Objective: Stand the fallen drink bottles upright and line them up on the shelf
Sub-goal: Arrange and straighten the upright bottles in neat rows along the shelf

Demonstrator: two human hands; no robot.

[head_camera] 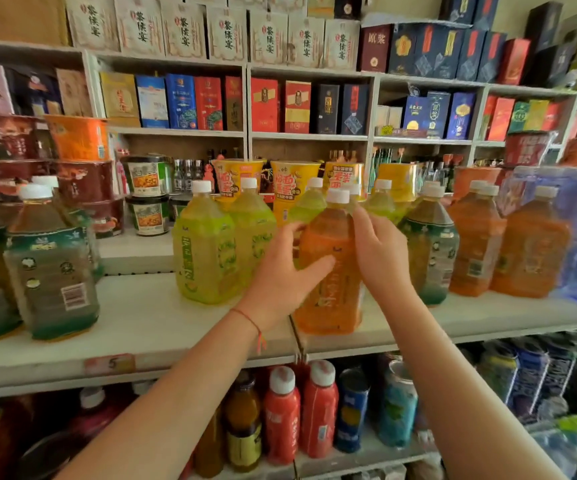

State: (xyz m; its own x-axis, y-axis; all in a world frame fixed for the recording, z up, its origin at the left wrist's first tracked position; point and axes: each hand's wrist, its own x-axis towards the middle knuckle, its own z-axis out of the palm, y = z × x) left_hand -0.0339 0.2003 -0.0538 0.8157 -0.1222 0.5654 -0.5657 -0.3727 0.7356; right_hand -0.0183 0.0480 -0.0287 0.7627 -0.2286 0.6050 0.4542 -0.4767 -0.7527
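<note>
Orange bottle [332,271] upright at shelf [141,327] front; left hand [287,275] and right hand [380,251] grip its 2 sides.

— How many bottles stand on the white shelf [141,327]?
— Left of the orange bottle [332,271] at the front edge: two yellow-green bottles [205,251] in front, more behind, count unclear; further left, at least two dark tea bottles [49,268].
— And right of it?
— One dark tea bottle [431,247], then two orange bottles [531,244].
— Hands?
— Two, a left hand [289,271] and a right hand [382,252], both on that orange bottle.
</note>
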